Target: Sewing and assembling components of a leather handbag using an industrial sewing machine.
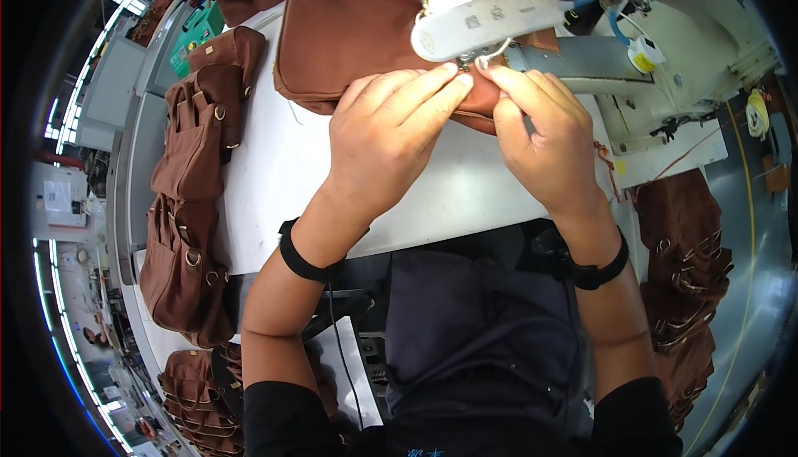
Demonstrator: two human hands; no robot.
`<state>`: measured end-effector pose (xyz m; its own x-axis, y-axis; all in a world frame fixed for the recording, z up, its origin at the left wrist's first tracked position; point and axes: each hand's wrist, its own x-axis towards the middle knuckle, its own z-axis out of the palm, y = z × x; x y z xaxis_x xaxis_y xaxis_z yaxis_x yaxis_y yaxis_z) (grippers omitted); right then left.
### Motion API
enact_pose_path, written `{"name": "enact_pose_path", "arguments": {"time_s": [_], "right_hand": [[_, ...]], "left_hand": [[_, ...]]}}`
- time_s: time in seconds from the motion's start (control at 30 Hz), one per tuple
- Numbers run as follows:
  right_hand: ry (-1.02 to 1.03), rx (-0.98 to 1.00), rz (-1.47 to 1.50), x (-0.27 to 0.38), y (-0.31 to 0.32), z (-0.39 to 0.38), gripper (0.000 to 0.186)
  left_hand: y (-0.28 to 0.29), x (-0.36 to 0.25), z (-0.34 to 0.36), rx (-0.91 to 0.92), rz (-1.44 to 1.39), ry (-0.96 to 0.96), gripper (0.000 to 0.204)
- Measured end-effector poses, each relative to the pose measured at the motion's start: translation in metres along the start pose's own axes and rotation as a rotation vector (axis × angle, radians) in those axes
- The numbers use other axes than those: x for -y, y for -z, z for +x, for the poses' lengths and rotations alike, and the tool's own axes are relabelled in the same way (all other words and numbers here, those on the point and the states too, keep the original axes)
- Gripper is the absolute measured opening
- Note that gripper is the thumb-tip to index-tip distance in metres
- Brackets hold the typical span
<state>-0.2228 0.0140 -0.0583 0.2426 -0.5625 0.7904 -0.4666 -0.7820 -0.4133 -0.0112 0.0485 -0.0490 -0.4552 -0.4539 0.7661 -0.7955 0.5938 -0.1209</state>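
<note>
Nearest, at the lower edge, black sleeves (636,420) end above the elbows, with dark cloth (482,316) over the lap between the forearms. Each wrist wears a black band, the left one (303,253) and the right one (600,270). Beyond them the left hand (386,129) lies palm down on a brown bag (357,37), its fingers side by side and nearly straight, tips together beside the presser foot (467,60). The right hand (544,129) comes in from the other side with fingers bent, index tip just beside the left fingertips and thumb curled beneath; I cannot tell whether either hand pinches the material. The bag lies on a white tabletop (283,199), its right part running under the lit head of a pale sewing machine (698,66). A bottle with a yellow label (642,56) stands against the machine. Along the table's left side sits a row of brown bags with metal rings (187,149); at the right hangs a bundle of brown bag pieces (682,266). Farther off are a green box (198,29) at upper left, a grey floor with a yellow line (744,241), and strip lights (62,316) at the far left.
</note>
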Motion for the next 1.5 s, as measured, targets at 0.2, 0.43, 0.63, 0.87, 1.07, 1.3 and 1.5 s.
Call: {"name": "enact_pose_path", "arguments": {"time_s": [0.2,0.43,0.63,0.87,1.07,1.3,1.5], "right_hand": [[-0.307,0.021,0.250,0.013,0.006,-0.006,0.025],[-0.697,-0.003,0.687,0.015,0.012,-0.023,0.021],[-0.887,-0.003,1.043,0.034,0.005,-0.022,0.027],[-0.908,0.017,0.980,0.034,-0.012,-0.008,0.031],[-1.003,0.039,1.062,0.032,-0.012,-0.006,0.027],[-1.016,0.062,1.080,0.031,-0.010,-0.010,0.027],[-1.013,0.238,1.009,0.026,-0.002,-0.003,0.030]], "left_hand": [[0.031,-0.051,0.014,0.177,0.228,0.173,0.054],[0.021,-0.046,-0.011,0.243,-0.199,0.410,0.091],[-0.004,-0.002,-0.003,0.144,-0.282,0.323,0.087],[-0.013,0.004,0.004,0.162,-0.367,0.371,0.070],[-0.010,-0.014,-0.002,-0.042,-0.081,0.235,0.050],[-0.019,-0.029,-0.003,-0.088,-0.239,0.320,0.046],[-0.011,-0.035,-0.004,-0.053,-0.191,0.278,0.045]]}}
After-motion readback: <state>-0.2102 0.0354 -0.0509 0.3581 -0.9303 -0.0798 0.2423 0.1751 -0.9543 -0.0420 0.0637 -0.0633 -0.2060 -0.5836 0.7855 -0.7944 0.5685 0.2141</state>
